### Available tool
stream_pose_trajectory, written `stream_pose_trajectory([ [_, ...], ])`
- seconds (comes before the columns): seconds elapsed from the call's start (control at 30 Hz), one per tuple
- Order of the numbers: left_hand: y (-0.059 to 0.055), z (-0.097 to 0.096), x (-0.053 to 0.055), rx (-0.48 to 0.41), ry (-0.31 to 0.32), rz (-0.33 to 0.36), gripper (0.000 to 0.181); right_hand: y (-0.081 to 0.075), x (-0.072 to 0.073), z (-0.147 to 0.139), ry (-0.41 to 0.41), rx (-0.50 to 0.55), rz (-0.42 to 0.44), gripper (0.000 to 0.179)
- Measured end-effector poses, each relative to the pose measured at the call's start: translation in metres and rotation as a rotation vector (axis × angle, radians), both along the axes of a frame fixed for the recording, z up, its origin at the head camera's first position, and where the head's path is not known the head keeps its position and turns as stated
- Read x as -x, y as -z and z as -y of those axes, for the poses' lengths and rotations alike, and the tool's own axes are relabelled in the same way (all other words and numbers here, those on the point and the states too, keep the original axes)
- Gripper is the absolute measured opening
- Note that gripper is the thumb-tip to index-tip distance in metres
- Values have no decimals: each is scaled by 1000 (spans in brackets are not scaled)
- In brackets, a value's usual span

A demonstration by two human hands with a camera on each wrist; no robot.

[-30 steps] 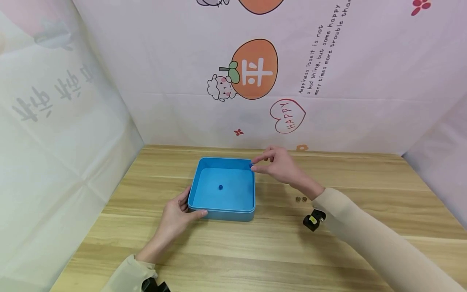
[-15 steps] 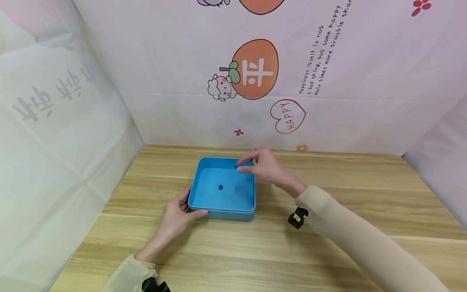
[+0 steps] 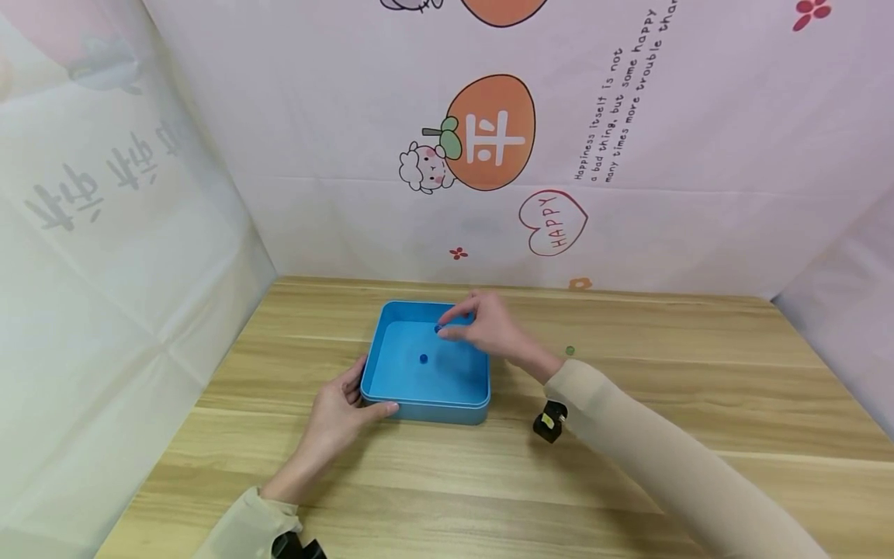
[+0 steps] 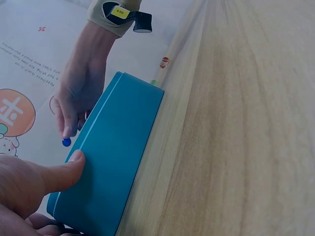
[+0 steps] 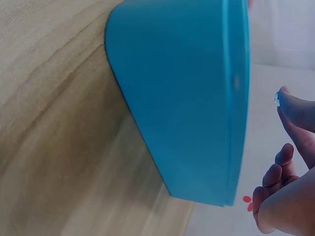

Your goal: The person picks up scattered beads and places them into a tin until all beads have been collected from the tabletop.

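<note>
At its near left corner, the square blue box (image 3: 433, 411) is held by my left hand (image 3: 337, 415). The thumb lies on the front wall and the fingers go round the left side. Over the inside of the box, my right hand (image 3: 492, 330) pinches a small blue marble (image 3: 438, 329) between thumb and fingertip. The same marble (image 4: 66, 142) shows just past the rim in the left wrist view. A second blue marble (image 3: 423, 359) lies on the box floor. In the right wrist view the box wall (image 5: 177, 98) fills the middle, with the right thumb and fingers beyond it.
A green marble (image 3: 570, 351) lies on the wooden table (image 3: 663, 373) right of the box, near the right sleeve. Reddish-brown marbles (image 4: 164, 62) show past the box in the left wrist view. A printed white cloth (image 3: 335, 194) stands behind the table.
My right hand has moved left and a little nearer, carrying the blue marble from the box's right rim to over its inside. The left hand and the box have stayed put.
</note>
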State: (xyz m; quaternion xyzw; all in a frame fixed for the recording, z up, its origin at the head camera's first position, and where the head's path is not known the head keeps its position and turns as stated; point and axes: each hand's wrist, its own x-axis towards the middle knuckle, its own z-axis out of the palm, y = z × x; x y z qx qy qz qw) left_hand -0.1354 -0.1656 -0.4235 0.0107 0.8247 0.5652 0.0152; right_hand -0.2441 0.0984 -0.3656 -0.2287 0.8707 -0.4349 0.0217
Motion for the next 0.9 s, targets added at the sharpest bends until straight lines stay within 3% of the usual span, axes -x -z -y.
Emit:
stream_pose_trajectory([
  [0.3,0,0,0,14,0,3,99,13,4,8,-3,-41,-18,19],
  [0.9,-1,-2,-1,-8,-1,7,99,17,5,14,19,-50,-7,24],
])
